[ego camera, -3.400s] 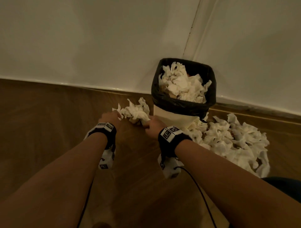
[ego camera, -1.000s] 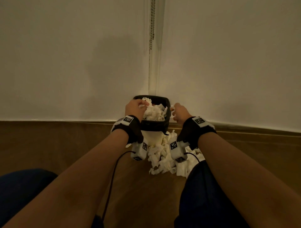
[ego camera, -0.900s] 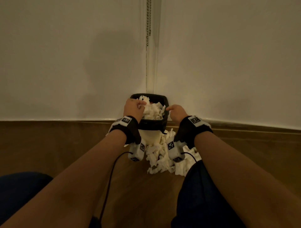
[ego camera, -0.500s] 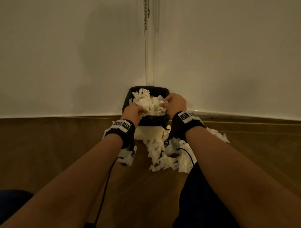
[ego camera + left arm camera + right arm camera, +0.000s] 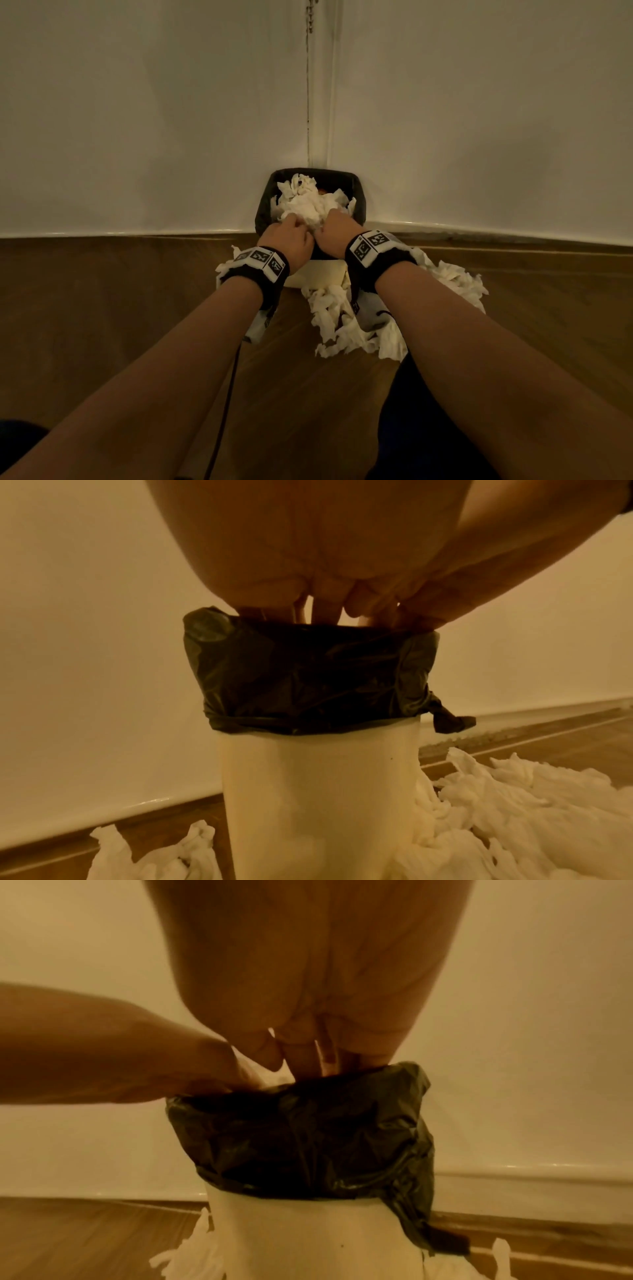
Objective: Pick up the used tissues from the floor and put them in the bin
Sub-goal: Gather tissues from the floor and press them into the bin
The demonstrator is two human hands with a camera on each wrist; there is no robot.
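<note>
Both hands have come together since a moment ago, when they sat apart on the two sides of the bin. Now my left hand (image 5: 289, 236) and my right hand (image 5: 334, 233) touch each other at the near edge of the bin (image 5: 359, 205). They press down on the heap of tissues in the bin (image 5: 308, 205). The heap stands up higher than the rim.

From the left wrist view, the fingers (image 5: 325, 607) of my left grip point down, close together, into the top of the bin, and the rim hides their tips. My right grip looks much the same from the right wrist view, with its fingers (image 5: 301, 1053) pointing down into the bin and the tips hidden too. I cannot tell if either grip is pinching a tissue or only pushing on the heap.

A black bag (image 5: 308, 680) lines the bin and folds over its top. Below the bag, the bin's side is pale (image 5: 318, 791). It stands on the wooden floor (image 5: 102, 308), right in the corner where two white walls (image 5: 154, 120) meet.

Many more tissues on the floor (image 5: 342, 325) still lie around the foot of the bin. Most of them are in front and to the right. A small bunch (image 5: 226, 263) lies to the left, partly behind my left wrist band (image 5: 260, 263).
</note>
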